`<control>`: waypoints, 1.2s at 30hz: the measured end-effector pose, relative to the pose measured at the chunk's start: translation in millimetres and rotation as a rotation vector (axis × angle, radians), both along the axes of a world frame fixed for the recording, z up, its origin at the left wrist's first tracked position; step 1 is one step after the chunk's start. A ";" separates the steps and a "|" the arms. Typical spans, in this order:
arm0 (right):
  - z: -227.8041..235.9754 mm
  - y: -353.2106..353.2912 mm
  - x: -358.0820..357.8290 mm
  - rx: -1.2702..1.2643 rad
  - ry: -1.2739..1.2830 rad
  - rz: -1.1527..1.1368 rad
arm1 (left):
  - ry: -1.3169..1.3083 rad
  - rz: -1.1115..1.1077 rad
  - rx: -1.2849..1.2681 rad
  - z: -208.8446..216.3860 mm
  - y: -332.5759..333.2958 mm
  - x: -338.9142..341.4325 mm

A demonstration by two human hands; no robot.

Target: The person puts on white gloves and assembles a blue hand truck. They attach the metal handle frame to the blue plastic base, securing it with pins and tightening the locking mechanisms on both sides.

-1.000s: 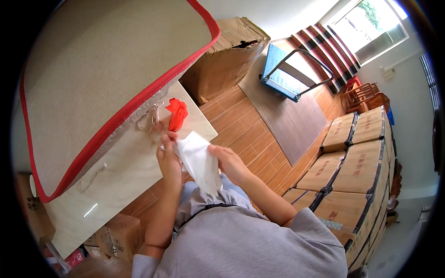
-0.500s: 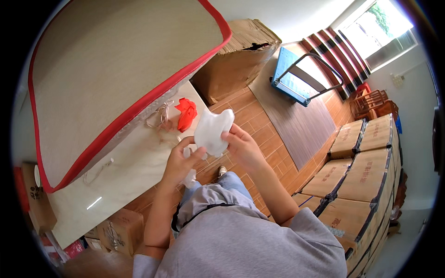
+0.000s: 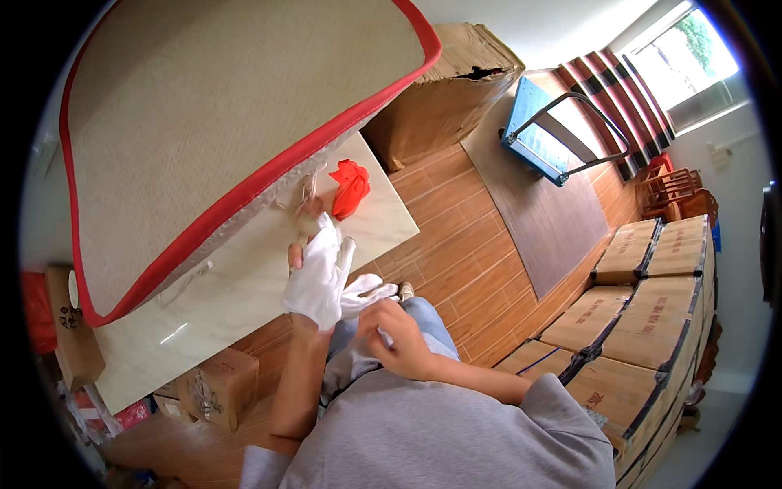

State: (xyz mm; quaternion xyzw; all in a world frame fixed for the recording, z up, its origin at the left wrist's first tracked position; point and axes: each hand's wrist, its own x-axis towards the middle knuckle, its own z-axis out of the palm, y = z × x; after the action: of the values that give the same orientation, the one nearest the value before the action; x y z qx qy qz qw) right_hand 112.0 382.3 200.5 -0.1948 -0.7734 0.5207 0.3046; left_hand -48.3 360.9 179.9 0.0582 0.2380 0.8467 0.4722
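Note:
A white cloth glove (image 3: 316,297) covers most of my left hand (image 3: 318,265), its cuff ending at the wrist. The bare thumb pokes out of the cloth on the left side, while the gloved fingers stretch up and away from me. My bare right hand (image 3: 397,341) is before my waist, right of the glove's cuff, with its fingers curled in. Whether anything lies within those fingers is hidden. A second white glove (image 3: 366,295) shows just beyond the right hand, beside the gloved one; what supports it is unclear.
A pale marble-like table (image 3: 232,306) at left bears a large red-edged panel (image 3: 236,122), a red crumpled bag (image 3: 350,189) and clear plastic scraps (image 3: 308,194). Beyond stand a torn carton (image 3: 448,106) and a blue platform trolley (image 3: 529,126). Stacked cartons (image 3: 643,318) line the right.
The white glove, earlier held between both bare hands, is now over my left hand. My right hand has come down and back toward my waist. The view has shifted slightly left.

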 end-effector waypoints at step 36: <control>-22.4 30.9 -18.4 -0.342 -0.169 -0.169 | 0.711 -0.120 -0.795 -27.1 -45.1 31.5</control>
State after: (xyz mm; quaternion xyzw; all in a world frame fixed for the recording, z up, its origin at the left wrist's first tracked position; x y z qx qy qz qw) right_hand 93.6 413.2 178.1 -0.3510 -0.6774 0.5989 0.2436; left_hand -16.8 315.9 152.8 0.1719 0.6817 0.5908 0.3958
